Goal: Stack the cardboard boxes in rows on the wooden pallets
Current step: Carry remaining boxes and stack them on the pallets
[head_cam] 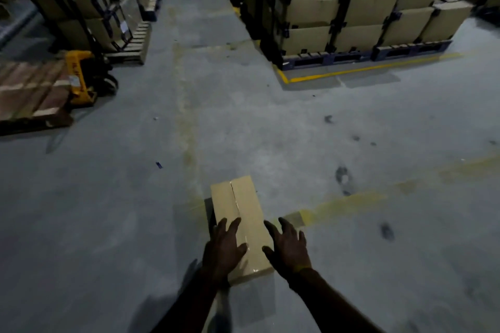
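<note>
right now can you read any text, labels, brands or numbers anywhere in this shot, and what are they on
None can be read.
Yellow pallet jack: dark lettering and a pale sticker on its side, too blurred to read.
Stacked cardboard boxes on the left wooden pallet: a white label, too small to read.
Long brown cardboard box by the hands: no print visible.

Two bare arms come in from the near edge. The left hand (224, 247) and the right hand (289, 249) wear no gloves. There are no sleeves on the forearms. The dim light hides small details like rings.
</note>
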